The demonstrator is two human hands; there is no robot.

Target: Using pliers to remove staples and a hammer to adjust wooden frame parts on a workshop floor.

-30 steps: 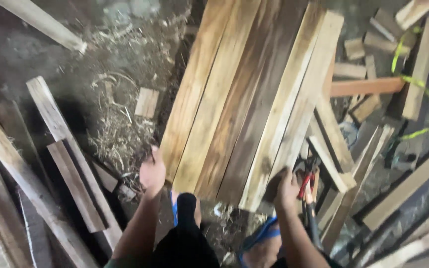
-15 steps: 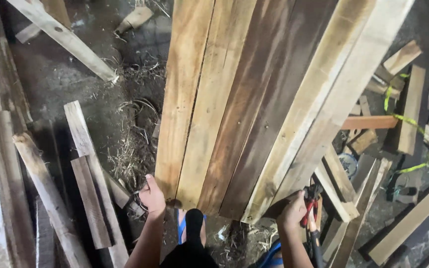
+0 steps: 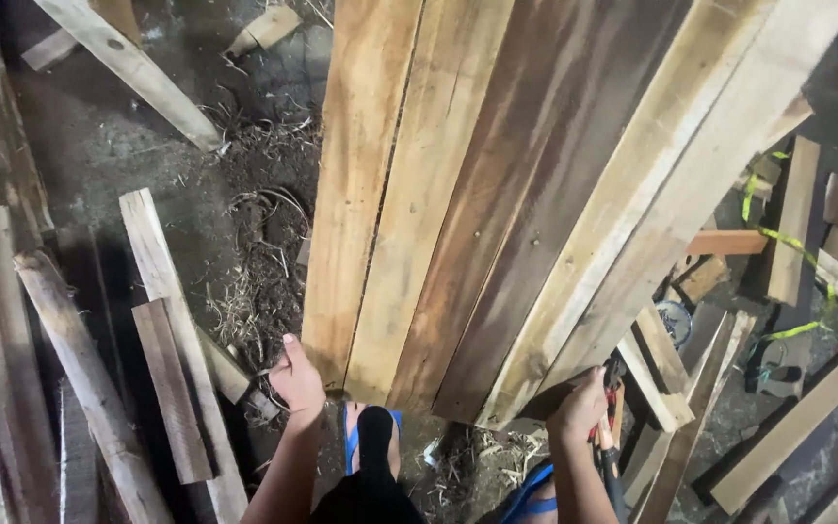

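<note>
Panel of planks (image 3: 497, 194) now raised steeper than before, mid-lift.
Left hand (image 3: 296, 376) and right hand (image 3: 579, 403) clasp its bottom edge, right also holding red-handled pliers (image 3: 610, 427); next, steady footing.

At nine o'clock we see loose planks (image 3: 162, 320) lying on the dirty floor (image 3: 99, 155), a short dark board (image 3: 172, 388) just beside a longer pale one. A rough weathered beam (image 3: 89, 388) slants at eight o'clock. At eleven o'clock a pale batten (image 3: 128, 68) runs diagonally, with a small wood offcut (image 3: 264, 29) near twelve. A tangle of dry fibres and shavings (image 3: 254, 281) lies between these. At three o'clock we find scattered offcuts, among them a reddish strip (image 3: 725, 243) and an upright pale slat (image 3: 792, 218), with a yellow-green strap (image 3: 788, 243) curling over them. At six o'clock a blue flip-flop (image 3: 353, 437) shows.
</note>
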